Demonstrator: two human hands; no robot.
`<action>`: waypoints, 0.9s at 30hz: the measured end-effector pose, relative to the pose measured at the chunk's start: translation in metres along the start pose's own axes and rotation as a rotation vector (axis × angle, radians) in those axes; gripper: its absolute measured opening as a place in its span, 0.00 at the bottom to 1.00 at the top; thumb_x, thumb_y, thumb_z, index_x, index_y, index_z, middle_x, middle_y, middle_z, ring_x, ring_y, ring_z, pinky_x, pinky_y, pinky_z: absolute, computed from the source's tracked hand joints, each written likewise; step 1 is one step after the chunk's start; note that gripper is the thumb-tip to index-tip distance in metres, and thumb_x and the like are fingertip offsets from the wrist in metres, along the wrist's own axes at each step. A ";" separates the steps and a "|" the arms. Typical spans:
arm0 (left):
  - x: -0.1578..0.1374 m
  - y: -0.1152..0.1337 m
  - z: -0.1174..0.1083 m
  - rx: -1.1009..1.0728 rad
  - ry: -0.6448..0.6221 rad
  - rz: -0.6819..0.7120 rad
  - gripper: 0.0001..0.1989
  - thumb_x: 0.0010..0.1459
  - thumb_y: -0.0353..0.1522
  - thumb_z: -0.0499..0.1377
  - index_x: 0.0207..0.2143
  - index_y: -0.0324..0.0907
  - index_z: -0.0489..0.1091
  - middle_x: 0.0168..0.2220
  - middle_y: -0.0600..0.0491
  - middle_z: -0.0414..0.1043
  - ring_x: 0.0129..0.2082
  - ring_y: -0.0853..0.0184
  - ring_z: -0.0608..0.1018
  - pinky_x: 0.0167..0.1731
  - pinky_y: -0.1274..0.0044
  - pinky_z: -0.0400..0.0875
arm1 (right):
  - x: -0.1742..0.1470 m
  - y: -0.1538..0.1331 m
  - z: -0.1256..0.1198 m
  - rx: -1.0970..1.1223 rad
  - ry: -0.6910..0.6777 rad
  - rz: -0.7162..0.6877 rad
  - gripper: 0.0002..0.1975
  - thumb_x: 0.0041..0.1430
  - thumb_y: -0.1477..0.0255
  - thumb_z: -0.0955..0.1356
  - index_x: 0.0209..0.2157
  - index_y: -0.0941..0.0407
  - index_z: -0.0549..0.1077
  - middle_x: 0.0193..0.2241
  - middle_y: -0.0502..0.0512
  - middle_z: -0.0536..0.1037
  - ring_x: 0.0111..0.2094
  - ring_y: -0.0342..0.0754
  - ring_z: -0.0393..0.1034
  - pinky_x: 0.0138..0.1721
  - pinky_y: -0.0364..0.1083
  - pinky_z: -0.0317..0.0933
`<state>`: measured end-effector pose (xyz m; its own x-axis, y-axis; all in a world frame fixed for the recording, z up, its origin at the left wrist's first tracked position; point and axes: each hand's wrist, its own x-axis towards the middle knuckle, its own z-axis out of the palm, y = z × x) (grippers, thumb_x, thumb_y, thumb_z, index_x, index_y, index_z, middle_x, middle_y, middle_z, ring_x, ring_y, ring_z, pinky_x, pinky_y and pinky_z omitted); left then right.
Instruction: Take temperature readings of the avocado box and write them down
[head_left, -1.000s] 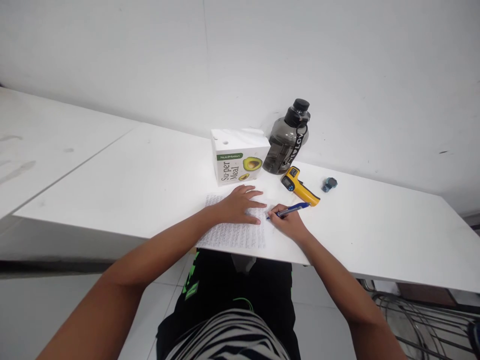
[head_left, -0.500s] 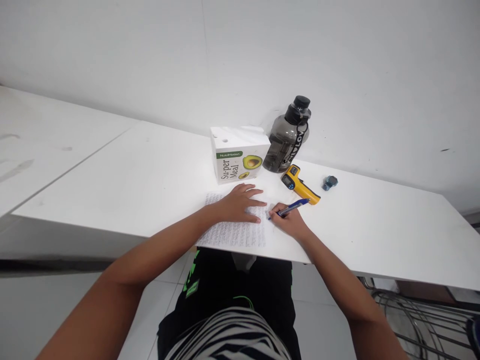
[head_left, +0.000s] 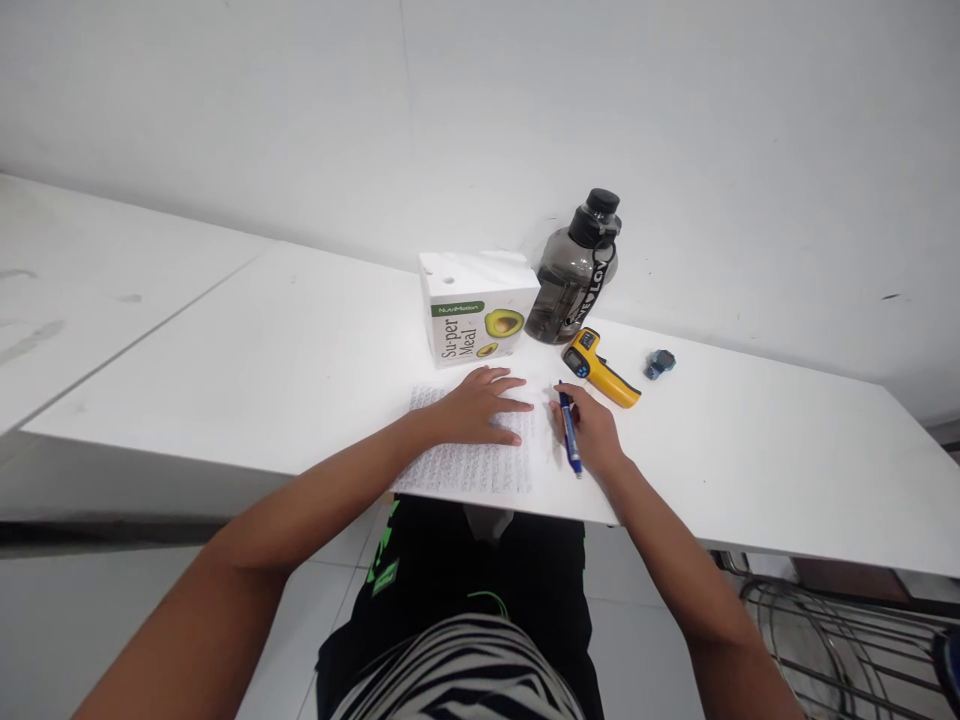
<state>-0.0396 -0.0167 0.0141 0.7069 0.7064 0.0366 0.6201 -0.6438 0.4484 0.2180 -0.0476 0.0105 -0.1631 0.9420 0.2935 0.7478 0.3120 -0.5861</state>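
A sheet of paper (head_left: 472,470) covered in dense rows of handwriting lies at the table's front edge. My left hand (head_left: 484,405) rests flat on it with the fingers spread. Just right of the sheet, my right hand (head_left: 589,425) holds a blue pen (head_left: 570,435) between thumb and fingers. The pen now points away from me at one end and back towards the table edge at the other. Its tip is too small to tell whether it touches anything. Part of the writing is hidden under my left hand and forearm.
Behind the paper stands a white box (head_left: 480,275) with avocado pictures. Beside it is a dark water bottle (head_left: 566,275) near the wall. A yellow infrared thermometer (head_left: 607,375) and a blue watch (head_left: 660,363) lie to the right on the white table (head_left: 772,450). A metal rack (head_left: 847,640) sits below right.
My right hand has shifted slightly right and turned the pen from slanting up to the right to pointing down towards the front edge. My left hand has stayed in place.
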 end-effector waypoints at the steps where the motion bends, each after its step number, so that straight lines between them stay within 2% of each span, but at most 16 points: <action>1: 0.000 0.000 0.000 -0.001 0.000 0.001 0.34 0.59 0.59 0.63 0.64 0.58 0.74 0.76 0.49 0.59 0.78 0.41 0.56 0.74 0.47 0.48 | 0.000 0.002 0.000 -0.017 -0.009 0.008 0.20 0.67 0.58 0.65 0.53 0.52 0.78 0.34 0.56 0.82 0.30 0.52 0.74 0.37 0.50 0.68; 4: 0.000 0.000 0.000 -0.007 0.016 0.007 0.33 0.59 0.58 0.64 0.64 0.59 0.74 0.75 0.49 0.60 0.77 0.41 0.56 0.74 0.47 0.49 | 0.002 0.004 0.000 -0.036 -0.011 0.045 0.22 0.66 0.62 0.65 0.57 0.53 0.76 0.35 0.55 0.82 0.28 0.50 0.72 0.36 0.49 0.68; 8: -0.001 -0.002 0.002 0.016 0.038 0.028 0.31 0.61 0.55 0.65 0.64 0.59 0.75 0.75 0.49 0.61 0.77 0.42 0.58 0.74 0.48 0.50 | 0.004 0.005 0.001 -0.023 -0.008 0.065 0.22 0.62 0.68 0.66 0.57 0.53 0.75 0.38 0.55 0.83 0.28 0.49 0.72 0.37 0.48 0.69; 12: -0.001 -0.003 0.002 0.022 0.042 0.036 0.31 0.61 0.53 0.66 0.64 0.56 0.74 0.75 0.47 0.61 0.76 0.41 0.59 0.73 0.47 0.50 | 0.005 0.003 0.001 -0.007 -0.019 0.076 0.21 0.62 0.68 0.66 0.56 0.54 0.76 0.38 0.55 0.84 0.28 0.48 0.72 0.38 0.48 0.69; 18: 0.000 0.001 -0.001 -0.002 0.015 -0.005 0.37 0.58 0.58 0.65 0.65 0.53 0.73 0.75 0.45 0.61 0.76 0.40 0.58 0.74 0.48 0.50 | 0.005 0.003 -0.001 -0.027 -0.006 0.104 0.21 0.63 0.65 0.67 0.55 0.55 0.77 0.34 0.54 0.83 0.29 0.49 0.73 0.36 0.48 0.68; 24: -0.001 -0.002 0.000 -0.041 0.077 -0.063 0.51 0.54 0.60 0.67 0.74 0.49 0.60 0.81 0.40 0.39 0.79 0.36 0.48 0.73 0.46 0.53 | 0.006 0.005 -0.002 -0.129 -0.029 0.116 0.17 0.65 0.63 0.67 0.51 0.52 0.81 0.30 0.53 0.82 0.31 0.52 0.76 0.34 0.47 0.66; 27: -0.002 -0.002 0.000 -0.043 0.071 -0.061 0.50 0.54 0.59 0.67 0.72 0.48 0.61 0.80 0.39 0.39 0.79 0.36 0.49 0.73 0.45 0.53 | 0.005 0.006 0.000 -0.140 -0.071 0.086 0.17 0.66 0.63 0.68 0.52 0.52 0.81 0.28 0.53 0.82 0.31 0.52 0.76 0.33 0.47 0.65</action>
<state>-0.0420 -0.0170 0.0133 0.6417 0.7637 0.0703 0.6449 -0.5870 0.4894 0.2216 -0.0416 0.0087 -0.1356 0.9724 0.1900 0.8425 0.2141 -0.4942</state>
